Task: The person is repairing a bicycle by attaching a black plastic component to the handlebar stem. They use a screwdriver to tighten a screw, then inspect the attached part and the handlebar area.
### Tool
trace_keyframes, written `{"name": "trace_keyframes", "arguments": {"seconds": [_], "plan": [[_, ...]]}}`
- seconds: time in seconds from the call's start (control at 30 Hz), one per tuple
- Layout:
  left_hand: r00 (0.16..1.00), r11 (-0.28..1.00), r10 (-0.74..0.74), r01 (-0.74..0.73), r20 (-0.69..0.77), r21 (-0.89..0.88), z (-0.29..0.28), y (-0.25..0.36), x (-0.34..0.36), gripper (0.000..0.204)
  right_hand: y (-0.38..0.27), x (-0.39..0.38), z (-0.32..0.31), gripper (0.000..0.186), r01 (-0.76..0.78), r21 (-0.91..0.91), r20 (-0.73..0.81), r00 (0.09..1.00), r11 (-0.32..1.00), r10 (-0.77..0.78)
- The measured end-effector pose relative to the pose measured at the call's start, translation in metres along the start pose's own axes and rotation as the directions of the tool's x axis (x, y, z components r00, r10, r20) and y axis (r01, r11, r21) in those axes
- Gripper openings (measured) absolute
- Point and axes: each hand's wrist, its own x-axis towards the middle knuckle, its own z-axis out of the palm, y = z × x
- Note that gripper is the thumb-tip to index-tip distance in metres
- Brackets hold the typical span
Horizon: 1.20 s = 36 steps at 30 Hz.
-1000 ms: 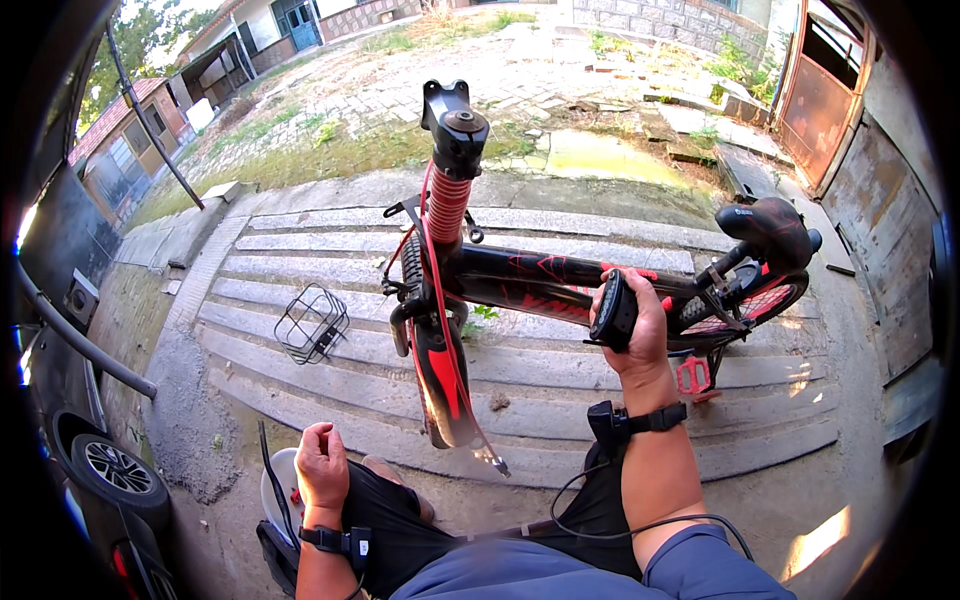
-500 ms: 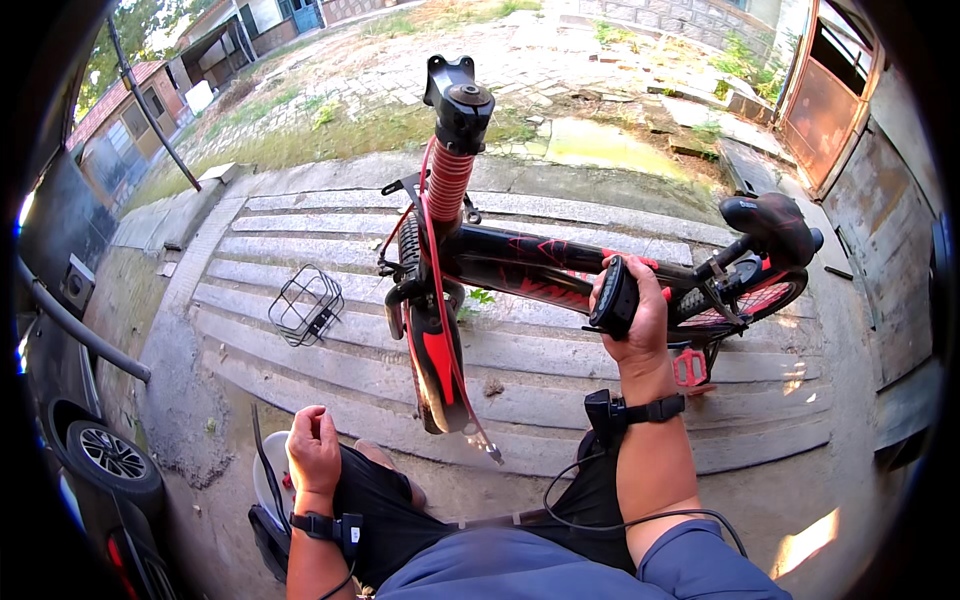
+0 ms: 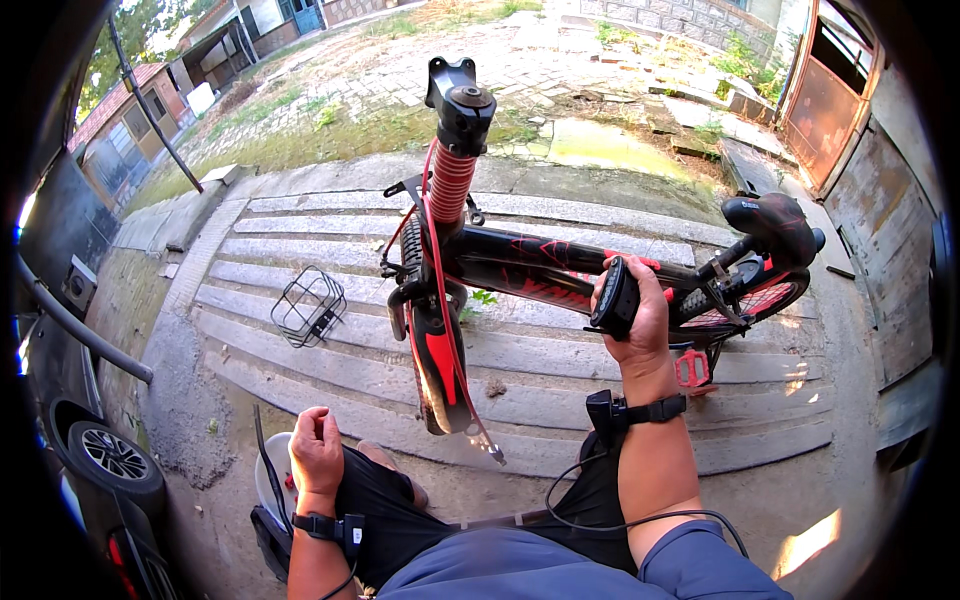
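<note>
Black-and-red metal bicycle [image 3: 525, 248] on grey stone-strip paving [image 3: 545, 350], black oblong device [image 3: 614, 300] in right hand [image 3: 645, 322] before bicycle frame, black wire basket [image 3: 322, 325] left of bicycle, black car [image 3: 112, 457] farther left, rust-brown metal gate [image 3: 818, 125] beyond bicycle's saddle end

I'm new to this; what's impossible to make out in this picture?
All in the head view:
- Anything inside the left grip: its curled fingers hide the palm.
- The far side of the black oblong object: the right grip covers it.
- Most of the inside of the white round container: the left forearm blocks it; the red bits are too small to identify.
- The rest of the black car: cut off by the picture's dark rim.
</note>
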Motion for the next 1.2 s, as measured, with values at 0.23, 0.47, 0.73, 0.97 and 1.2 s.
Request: {"name": "trace_keyframes", "arguments": {"seconds": [0.23,0.47,0.73,0.97,1.2], "plan": [[0.999,0.999,-0.041,0.041,0.027,-0.012,-0.001,0.000,0.001,0.010,-0.001,0.000,0.002,0.032,0.017,0.007,-0.023,1.000,1.000,-0.017],[0.997,0.998,-0.062,0.063,0.041,-0.026,0.003,-0.011,-0.001,0.010,0.003,0.003,-0.009,0.032,-0.008,0.046,0.030,1.000,0.999,0.007],[0.998,0.999,-0.043,0.044,0.047,-0.028,0.004,-0.007,-0.002,0.010,0.002,0.003,-0.007,0.027,0.009,0.084,-0.020,1.000,0.996,-0.008],[0.998,0.999,-0.039,0.040,0.047,-0.036,0.004,-0.006,-0.001,0.010,0.004,0.005,-0.010,0.032,-0.019,0.114,0.055,0.998,0.993,0.013],[0.999,1.000,-0.026,0.026,0.045,-0.009,0.003,-0.007,0.000,0.010,0.003,0.004,-0.005,0.037,-0.031,0.146,0.001,0.999,0.989,0.032]]}}
